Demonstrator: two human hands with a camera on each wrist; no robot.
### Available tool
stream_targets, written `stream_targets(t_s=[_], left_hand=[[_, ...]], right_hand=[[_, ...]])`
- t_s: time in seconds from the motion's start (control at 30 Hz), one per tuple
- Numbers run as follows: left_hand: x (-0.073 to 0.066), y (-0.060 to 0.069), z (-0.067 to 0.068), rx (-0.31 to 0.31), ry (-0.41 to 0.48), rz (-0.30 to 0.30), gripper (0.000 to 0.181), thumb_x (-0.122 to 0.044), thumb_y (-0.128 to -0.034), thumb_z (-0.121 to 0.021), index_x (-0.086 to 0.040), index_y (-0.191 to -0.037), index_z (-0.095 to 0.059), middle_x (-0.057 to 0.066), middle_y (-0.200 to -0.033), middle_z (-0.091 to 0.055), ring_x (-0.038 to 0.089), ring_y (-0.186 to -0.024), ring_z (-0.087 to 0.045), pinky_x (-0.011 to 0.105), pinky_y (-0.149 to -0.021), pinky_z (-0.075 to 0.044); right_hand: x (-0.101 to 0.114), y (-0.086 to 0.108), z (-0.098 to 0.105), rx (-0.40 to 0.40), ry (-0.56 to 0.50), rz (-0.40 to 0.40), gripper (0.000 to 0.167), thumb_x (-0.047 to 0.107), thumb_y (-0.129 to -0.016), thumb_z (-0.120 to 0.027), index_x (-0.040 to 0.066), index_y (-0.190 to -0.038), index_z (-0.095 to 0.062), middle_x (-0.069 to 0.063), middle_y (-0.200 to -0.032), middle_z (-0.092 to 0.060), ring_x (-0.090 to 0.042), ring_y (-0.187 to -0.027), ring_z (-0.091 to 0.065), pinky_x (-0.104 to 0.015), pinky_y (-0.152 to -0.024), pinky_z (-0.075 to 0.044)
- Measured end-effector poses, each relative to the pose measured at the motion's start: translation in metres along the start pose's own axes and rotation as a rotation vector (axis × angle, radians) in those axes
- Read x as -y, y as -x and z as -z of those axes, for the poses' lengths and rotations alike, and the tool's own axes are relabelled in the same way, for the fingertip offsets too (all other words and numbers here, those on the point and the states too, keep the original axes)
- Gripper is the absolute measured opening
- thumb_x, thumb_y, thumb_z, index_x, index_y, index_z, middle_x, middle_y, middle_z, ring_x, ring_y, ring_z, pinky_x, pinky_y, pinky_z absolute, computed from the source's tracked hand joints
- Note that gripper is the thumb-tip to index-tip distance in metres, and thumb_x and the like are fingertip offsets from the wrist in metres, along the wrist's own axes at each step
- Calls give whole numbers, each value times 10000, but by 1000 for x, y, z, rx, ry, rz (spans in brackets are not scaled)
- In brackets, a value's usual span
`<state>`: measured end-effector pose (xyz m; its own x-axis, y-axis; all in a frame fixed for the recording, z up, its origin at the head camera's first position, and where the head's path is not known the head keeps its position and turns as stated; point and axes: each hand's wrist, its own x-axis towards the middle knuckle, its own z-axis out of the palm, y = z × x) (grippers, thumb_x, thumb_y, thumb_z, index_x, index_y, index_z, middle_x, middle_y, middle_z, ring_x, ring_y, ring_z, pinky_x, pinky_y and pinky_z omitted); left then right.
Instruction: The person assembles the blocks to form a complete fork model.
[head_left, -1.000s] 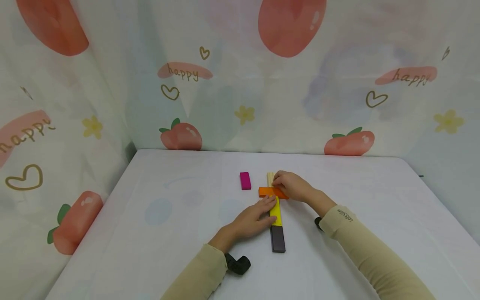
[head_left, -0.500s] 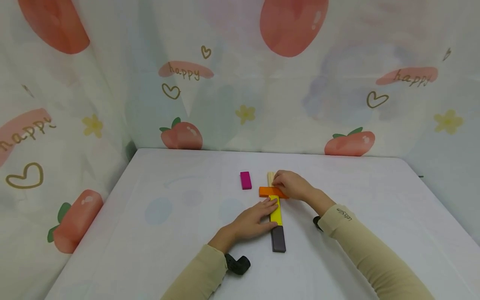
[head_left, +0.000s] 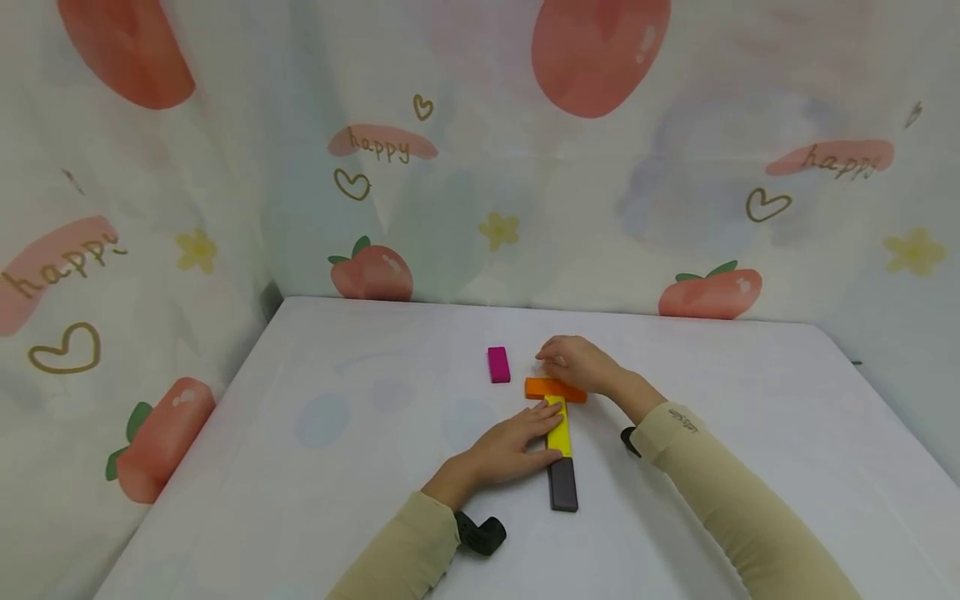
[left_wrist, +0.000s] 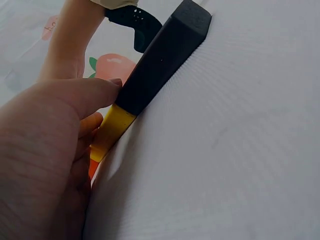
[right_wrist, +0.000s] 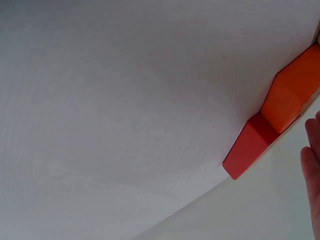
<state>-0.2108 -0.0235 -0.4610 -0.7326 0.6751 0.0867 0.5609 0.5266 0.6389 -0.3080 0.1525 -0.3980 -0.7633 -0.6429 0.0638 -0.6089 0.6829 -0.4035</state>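
My left hand [head_left: 502, 450] rests over a yellow block [head_left: 558, 437] with its fingers fairly straight. In the left wrist view its thumb [left_wrist: 97, 95] touches the row near where the yellow meets a dark grey block [left_wrist: 155, 67]. An orange block [head_left: 555, 389] lies crosswise at the far end of the yellow one. Just beyond the orange block is my right hand [head_left: 581, 364], its fingers loosely extended. In the right wrist view these fingers [right_wrist: 312, 170] stand apart from the orange block. A red block [right_wrist: 250, 145] appears right beside the orange one there; the right hand covers that place in the head view.
A magenta block [head_left: 498, 365] lies apart, left of my right hand. The white tabletop [head_left: 375, 467] ends at a patterned cloth backdrop [head_left: 450, 208]. Black wrist cameras [head_left: 482, 535] sit by the sleeves.
My right hand has lifted off slightly and shifted away, its fingers loosening. The pale wooden block seen beside it earlier is now hidden or barely visible. The left hand stays nearly still.
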Motion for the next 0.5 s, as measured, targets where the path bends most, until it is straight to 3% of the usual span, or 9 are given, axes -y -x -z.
stream_targets(t_s=[0.27, 0.5], left_hand=[[0, 0, -1, 1, -22, -14, 608, -468, -935, -439, -142, -1435, -322, -77, -1487, -236, 62, -1359, -104, 258, -1087, -131], [0, 0, 1, -6, -23, -45, 587, -426, -945, -449, -110, -1426, -335, -51, -1484, -252, 68, -1358, -121, 242, -1083, -133]], right_hand=[[3, -7, -5, -11, 22, 209, 235, 42, -875, -595, -48, -1089, -630, -163, -1092, -613, -328, -1048, -553, -456, -919, -426], [2, -13, -6, 72, 31, 234, 316, 13, -859, -606, -37, -1172, -601, -177, -1189, -581, -332, -1135, -513, -476, -960, -381]])
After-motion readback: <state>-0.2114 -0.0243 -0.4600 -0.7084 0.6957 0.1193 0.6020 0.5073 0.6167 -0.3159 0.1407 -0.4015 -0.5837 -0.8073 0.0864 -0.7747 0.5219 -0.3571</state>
